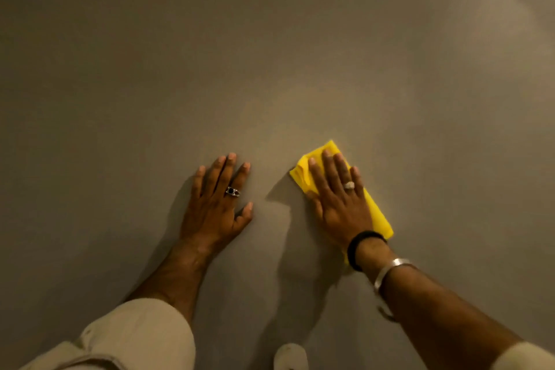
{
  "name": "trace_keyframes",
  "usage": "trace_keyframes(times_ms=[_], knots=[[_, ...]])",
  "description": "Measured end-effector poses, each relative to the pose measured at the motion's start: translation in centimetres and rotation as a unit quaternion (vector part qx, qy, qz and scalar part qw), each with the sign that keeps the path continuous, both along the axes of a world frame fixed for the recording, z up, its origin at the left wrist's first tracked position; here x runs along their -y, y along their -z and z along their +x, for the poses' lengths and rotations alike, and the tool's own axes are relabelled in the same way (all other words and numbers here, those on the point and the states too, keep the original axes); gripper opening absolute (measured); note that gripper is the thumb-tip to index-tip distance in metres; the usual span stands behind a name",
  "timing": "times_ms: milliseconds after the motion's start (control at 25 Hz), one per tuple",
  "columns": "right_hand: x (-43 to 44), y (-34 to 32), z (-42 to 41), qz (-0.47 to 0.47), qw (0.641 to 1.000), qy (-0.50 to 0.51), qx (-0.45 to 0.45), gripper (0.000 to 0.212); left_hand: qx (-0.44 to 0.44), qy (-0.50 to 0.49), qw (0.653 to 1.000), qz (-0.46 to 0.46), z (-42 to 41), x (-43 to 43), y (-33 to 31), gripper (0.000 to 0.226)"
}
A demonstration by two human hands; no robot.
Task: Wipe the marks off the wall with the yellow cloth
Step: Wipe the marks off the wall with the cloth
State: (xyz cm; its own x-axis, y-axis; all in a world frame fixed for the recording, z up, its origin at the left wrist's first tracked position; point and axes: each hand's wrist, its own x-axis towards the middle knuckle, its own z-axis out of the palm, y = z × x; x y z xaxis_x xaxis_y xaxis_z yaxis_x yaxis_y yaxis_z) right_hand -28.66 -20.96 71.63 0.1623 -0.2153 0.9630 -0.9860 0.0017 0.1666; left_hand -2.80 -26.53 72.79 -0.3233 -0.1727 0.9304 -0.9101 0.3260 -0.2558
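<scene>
A plain grey-brown wall (270, 54) fills the head view. A folded yellow cloth (379, 213) lies flat against the wall, and my right hand (339, 201) presses on it with the fingers spread, covering its middle. My left hand (216, 204) rests flat on the bare wall to the left of the cloth, fingers apart, holding nothing. No distinct marks show on the wall in this dim light.
A pale rounded object (290, 356) shows at the bottom edge between my arms; I cannot tell what it is. A lighter patch (492, 18) lies on the wall at the upper right.
</scene>
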Motion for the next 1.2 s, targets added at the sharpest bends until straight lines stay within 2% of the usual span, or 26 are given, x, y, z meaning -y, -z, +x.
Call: trace_keyframes(times_ms=[160,200,320,360,440,560,600,680,760,800,880,960,1000,1080,1200], knots=[[0.7,-6.7,0.8,-0.035,0.986,0.018,0.165,0.063,-0.018,-0.017,1.0,-0.009,3.4,0.7,1.2,0.076],[1.1,-6.5,2.3,-0.037,0.986,0.015,0.163,0.063,-0.024,-0.014,1.0,-0.009,3.4,0.9,1.4,0.076],[1.2,-0.1,6.2,0.003,1.0,0.026,0.011,0.059,-0.024,0.003,1.0,-0.016,3.3,1.1,1.1,0.077],[0.8,2.3,6.2,0.017,0.999,0.027,-0.015,0.059,-0.018,0.004,1.0,-0.015,3.4,1.1,1.0,0.078],[0.5,3.9,4.9,0.011,1.0,0.022,0.013,0.059,-0.017,0.007,1.0,-0.008,3.6,1.1,1.2,0.079],[1.0,0.4,5.9,-0.024,0.987,0.036,0.154,0.06,-0.017,0.016,1.0,0.002,3.5,1.0,1.2,0.079],[1.2,-0.2,7.2,-0.015,0.984,0.03,0.174,0.061,-0.014,0.02,1.0,0.005,3.6,1.0,1.2,0.078],[1.4,1.5,9.7,0.01,0.992,0.018,0.124,0.059,-0.015,0.024,1.0,0.001,3.9,1.1,1.3,0.078],[0.9,6.4,9.4,0.043,0.997,0.022,0.062,0.056,-0.013,0.029,0.999,-0.004,4.0,1.1,1.5,0.077],[0.3,8.6,7.9,0.047,0.996,0.024,0.067,0.055,-0.014,0.032,0.999,-0.007,4.0,1.1,1.5,0.077],[-0.3,9.9,4.9,0.021,0.986,0.03,0.16,0.059,-0.015,0.036,0.999,-0.01,3.9,1.2,1.6,0.076],[0.4,6.7,4.1,-0.007,0.957,0.047,0.287,0.061,-0.012,0.043,0.999,-0.01,3.9,1.3,1.4,0.076],[0.8,4.1,4.8,-0.024,0.946,0.047,0.321,0.063,-0.012,0.045,0.999,-0.01,3.8,1.3,1.4,0.076],[1.6,0.6,7.7,-0.023,0.955,0.04,0.293,0.063,-0.012,0.047,0.999,-0.013,3.8,1.3,1.4,0.076],[1.8,3.2,10.4,0.001,0.987,0.021,0.162,0.058,-0.008,0.046,0.999,-0.012,4.1,1.3,1.4,0.075]])
